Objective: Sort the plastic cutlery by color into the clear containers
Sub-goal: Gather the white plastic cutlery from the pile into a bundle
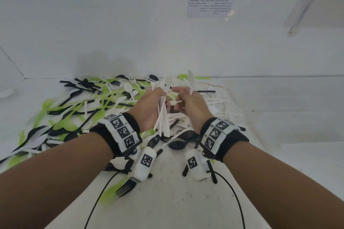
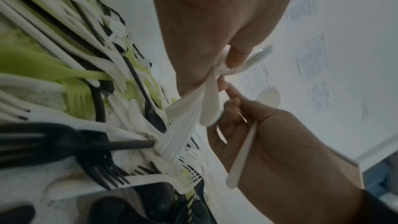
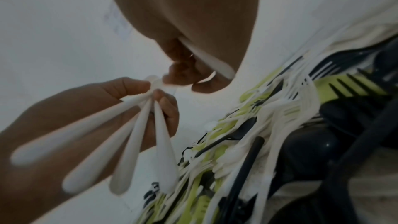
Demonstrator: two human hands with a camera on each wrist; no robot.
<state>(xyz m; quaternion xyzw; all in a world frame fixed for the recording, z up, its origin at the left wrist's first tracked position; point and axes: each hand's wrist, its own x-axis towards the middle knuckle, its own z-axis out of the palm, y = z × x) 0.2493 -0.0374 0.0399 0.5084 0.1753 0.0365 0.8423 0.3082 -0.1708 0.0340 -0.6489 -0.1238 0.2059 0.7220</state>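
Hands meet above the middle of the heap, fingertips nearly touching. The left hand (image 1: 152,106) is curled round a fanned bundle of white plastic cutlery (image 1: 162,115), whose handles hang down and toward the person while the other ends poke up past the knuckles. The right hand (image 1: 188,102) pinches a single white plastic knife (image 1: 190,82), its long axis near upright, blade end pointing up and away. That knife sits just beside the bundle, so the right hand is the nearer one to pass it across. Below, a mixed pile of black, lime-green and white plastic cutlery (image 1: 89,102) covers the white worktop (image 1: 279,117). No clear containers show in any view.
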